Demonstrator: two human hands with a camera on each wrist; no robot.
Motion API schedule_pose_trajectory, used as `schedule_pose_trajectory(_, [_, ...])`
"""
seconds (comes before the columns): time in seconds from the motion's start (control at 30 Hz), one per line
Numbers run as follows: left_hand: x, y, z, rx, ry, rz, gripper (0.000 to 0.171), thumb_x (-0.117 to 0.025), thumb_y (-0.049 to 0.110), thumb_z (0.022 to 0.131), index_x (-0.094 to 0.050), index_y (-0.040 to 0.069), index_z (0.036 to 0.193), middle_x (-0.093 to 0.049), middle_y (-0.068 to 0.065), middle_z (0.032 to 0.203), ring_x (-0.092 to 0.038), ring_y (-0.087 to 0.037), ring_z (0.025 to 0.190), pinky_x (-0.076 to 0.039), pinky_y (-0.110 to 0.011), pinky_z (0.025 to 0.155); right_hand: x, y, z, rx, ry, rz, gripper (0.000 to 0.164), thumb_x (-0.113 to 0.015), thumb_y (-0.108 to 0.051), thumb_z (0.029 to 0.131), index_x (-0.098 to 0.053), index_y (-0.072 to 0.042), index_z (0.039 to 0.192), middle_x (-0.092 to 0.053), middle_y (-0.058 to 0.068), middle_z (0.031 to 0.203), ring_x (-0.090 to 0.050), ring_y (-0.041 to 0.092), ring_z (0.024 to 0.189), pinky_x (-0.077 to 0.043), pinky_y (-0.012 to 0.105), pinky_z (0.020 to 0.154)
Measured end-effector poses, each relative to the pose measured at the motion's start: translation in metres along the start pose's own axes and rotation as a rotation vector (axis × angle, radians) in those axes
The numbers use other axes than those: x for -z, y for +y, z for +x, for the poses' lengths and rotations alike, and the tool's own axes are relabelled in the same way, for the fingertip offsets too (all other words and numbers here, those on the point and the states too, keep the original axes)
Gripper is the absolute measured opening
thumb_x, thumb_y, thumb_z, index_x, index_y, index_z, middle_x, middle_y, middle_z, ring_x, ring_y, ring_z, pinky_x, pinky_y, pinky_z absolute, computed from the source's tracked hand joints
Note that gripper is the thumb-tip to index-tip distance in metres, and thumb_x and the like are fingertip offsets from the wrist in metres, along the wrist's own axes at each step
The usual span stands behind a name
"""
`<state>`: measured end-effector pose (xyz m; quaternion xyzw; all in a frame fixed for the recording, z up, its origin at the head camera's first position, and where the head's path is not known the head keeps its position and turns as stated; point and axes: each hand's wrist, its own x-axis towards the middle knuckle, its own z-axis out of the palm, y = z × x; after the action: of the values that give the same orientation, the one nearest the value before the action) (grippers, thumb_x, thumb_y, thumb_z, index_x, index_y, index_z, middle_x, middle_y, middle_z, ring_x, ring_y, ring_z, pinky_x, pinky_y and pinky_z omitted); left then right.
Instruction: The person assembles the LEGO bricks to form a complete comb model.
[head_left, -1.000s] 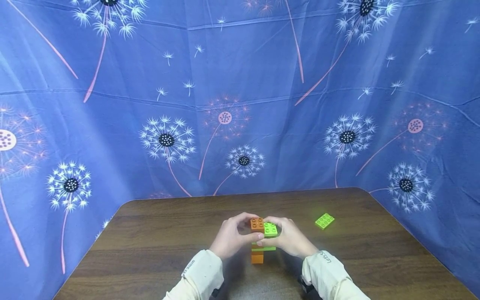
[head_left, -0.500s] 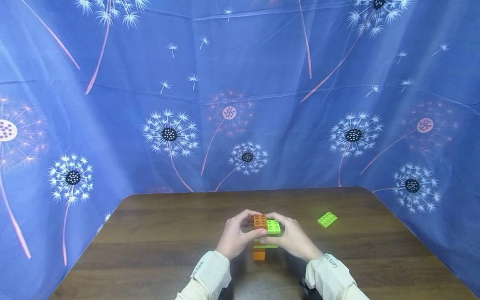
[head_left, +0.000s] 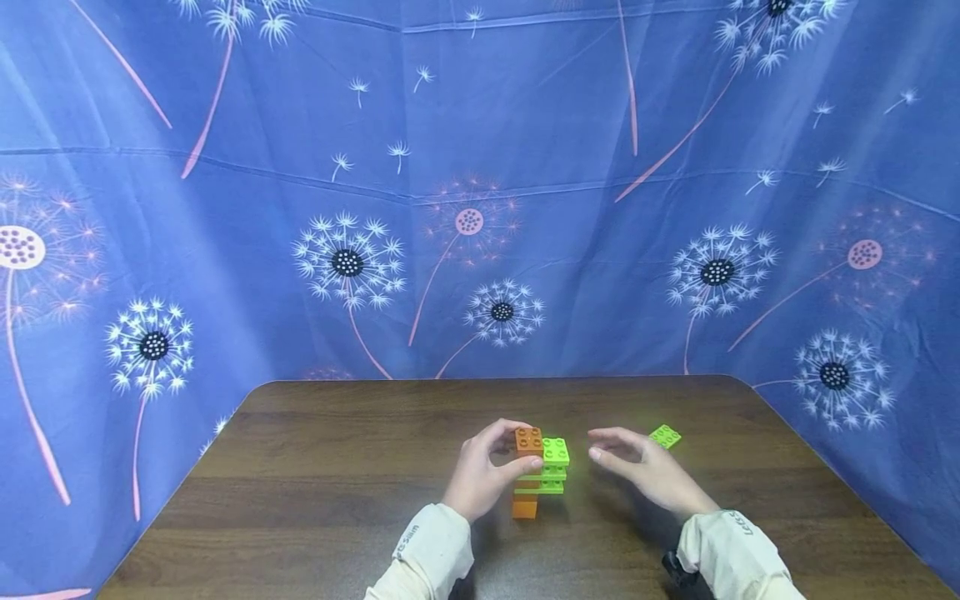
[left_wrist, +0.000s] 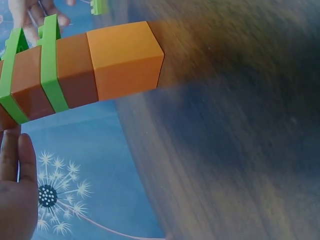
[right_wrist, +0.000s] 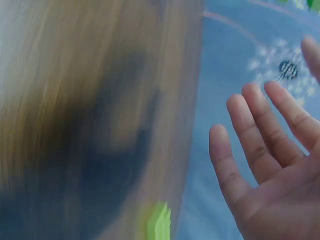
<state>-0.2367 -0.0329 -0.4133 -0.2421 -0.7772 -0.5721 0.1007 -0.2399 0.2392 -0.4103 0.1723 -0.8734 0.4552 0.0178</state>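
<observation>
A tower of toy building bricks stands upright on the table, made of orange and brown bricks (left_wrist: 127,60) with flat lime-green plates (left_wrist: 52,70) between them that stick out to the right. At its top sit an orange brick (head_left: 528,440) and, beside it, a lime-green plate (head_left: 556,451). My left hand (head_left: 483,475) grips the top orange brick from the left, thumb on its near side and fingers behind. My right hand (head_left: 652,468) is apart from the tower, to its right, fingers spread and holding nothing; the right wrist view shows the bare palm (right_wrist: 285,200).
A loose lime-green plate (head_left: 666,436) lies on the wooden table (head_left: 337,467) just behind my right hand, partly covered by it. A blue cloth (head_left: 570,250) with dandelion prints hangs right behind the table's far edge.
My right hand has let go of the tower and moved right, close to the loose green plate. The left hand keeps its grip on the tower. The head view has shifted slightly.
</observation>
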Motion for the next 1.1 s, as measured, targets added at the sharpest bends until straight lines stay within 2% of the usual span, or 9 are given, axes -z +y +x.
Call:
schedule_pose_trajectory(0.1, [-0.001, -0.001, 0.000, -0.002, 0.006, -0.002, 0.035, -0.083, 0.018, 0.084, -0.070, 0.011, 0.116, -0.074, -0.002, 0.101, -0.068, -0.015, 0.095, -0.055, -0.035, 0.089, 0.014, 0.012, -0.001, 0.005, 0.040, -0.126, 0.035, -0.064, -0.023, 0.101, -0.064, -0.003, 0.130, -0.071, 0.013, 0.121, -0.066, 0.032, 0.111, -0.054, 0.046, 0.091])
schedule_pose_trajectory(0.23, [-0.003, -0.002, -0.001, 0.001, 0.010, -0.027, 0.035, -0.083, 0.017, 0.085, -0.070, 0.010, 0.117, -0.074, -0.003, 0.102, -0.069, -0.016, 0.097, -0.055, -0.032, 0.090, 0.028, 0.027, 0.001, 0.034, 0.061, -0.380, 0.030, -0.063, -0.001, 0.095, -0.066, 0.000, 0.125, -0.069, 0.019, 0.119, -0.064, 0.042, 0.109, -0.052, 0.059, 0.089])
schedule_pose_trajectory(0.33, [-0.004, -0.002, -0.002, 0.005, 0.012, -0.047, 0.035, -0.083, 0.017, 0.085, -0.070, 0.009, 0.117, -0.074, -0.004, 0.102, -0.069, -0.016, 0.098, -0.055, -0.030, 0.090, 0.036, 0.034, 0.003, 0.007, 0.052, -0.535, 0.044, -0.059, 0.012, 0.083, -0.066, 0.001, 0.125, -0.067, 0.023, 0.121, -0.062, 0.048, 0.111, -0.051, 0.062, 0.088])
schedule_pose_trajectory(0.47, [-0.004, -0.003, -0.003, 0.006, 0.023, -0.044, 0.035, -0.082, 0.019, 0.085, -0.070, 0.010, 0.117, -0.074, -0.004, 0.103, -0.069, -0.014, 0.097, -0.055, -0.030, 0.089, 0.042, 0.044, 0.006, -0.009, 0.065, -0.670, 0.059, -0.059, 0.017, 0.070, -0.066, -0.001, 0.126, -0.064, 0.026, 0.125, -0.059, 0.052, 0.114, -0.051, 0.065, 0.085])
schedule_pose_trajectory(0.57, [-0.005, -0.003, -0.003, 0.004, 0.030, -0.041, 0.035, -0.083, 0.019, 0.085, -0.070, 0.010, 0.116, -0.074, -0.004, 0.103, -0.068, -0.013, 0.095, -0.055, -0.029, 0.088, 0.044, 0.053, 0.007, 0.035, 0.085, -0.752, 0.061, -0.063, 0.018, 0.066, -0.067, 0.000, 0.124, -0.065, 0.025, 0.122, -0.060, 0.051, 0.112, -0.052, 0.064, 0.084])
schedule_pose_trajectory(0.7, [-0.006, -0.004, -0.004, -0.004, 0.035, -0.043, 0.035, -0.083, 0.018, 0.085, -0.070, 0.009, 0.116, -0.074, -0.005, 0.102, -0.068, -0.012, 0.095, -0.055, -0.029, 0.087, 0.046, 0.062, 0.007, 0.070, 0.079, -0.824, 0.062, -0.070, 0.018, 0.063, -0.068, -0.001, 0.122, -0.067, 0.023, 0.119, -0.062, 0.048, 0.109, -0.055, 0.060, 0.078])
schedule_pose_trajectory(0.83, [-0.006, -0.004, -0.004, -0.002, 0.039, -0.038, 0.035, -0.083, 0.018, 0.084, -0.070, 0.008, 0.116, -0.074, -0.005, 0.102, -0.067, -0.011, 0.094, -0.055, -0.028, 0.086, 0.048, 0.067, 0.009, 0.062, 0.078, -0.854, 0.061, -0.073, 0.016, 0.064, -0.067, -0.001, 0.122, -0.067, 0.023, 0.119, -0.062, 0.048, 0.107, -0.056, 0.058, 0.071])
schedule_pose_trajectory(0.97, [-0.006, -0.004, -0.004, 0.011, 0.044, -0.041, 0.035, -0.083, 0.019, 0.084, -0.070, 0.009, 0.115, -0.074, -0.005, 0.103, -0.068, -0.013, 0.096, -0.055, -0.029, 0.087, 0.050, 0.068, 0.012, 0.044, 0.075, -0.862, 0.059, -0.073, 0.015, 0.066, -0.067, 0.000, 0.122, -0.067, 0.025, 0.119, -0.062, 0.050, 0.107, -0.055, 0.060, 0.072])
schedule_pose_trajectory(1.1, [-0.007, -0.004, -0.004, 0.019, 0.045, -0.053, 0.035, -0.083, 0.018, 0.084, -0.071, 0.010, 0.115, -0.074, -0.007, 0.103, -0.068, -0.014, 0.096, -0.055, -0.030, 0.087, 0.051, 0.071, 0.015, -0.006, 0.041, -0.857, 0.059, -0.068, 0.017, 0.070, -0.067, -0.002, 0.126, -0.064, 0.026, 0.126, -0.060, 0.052, 0.112, -0.054, 0.063, 0.075])
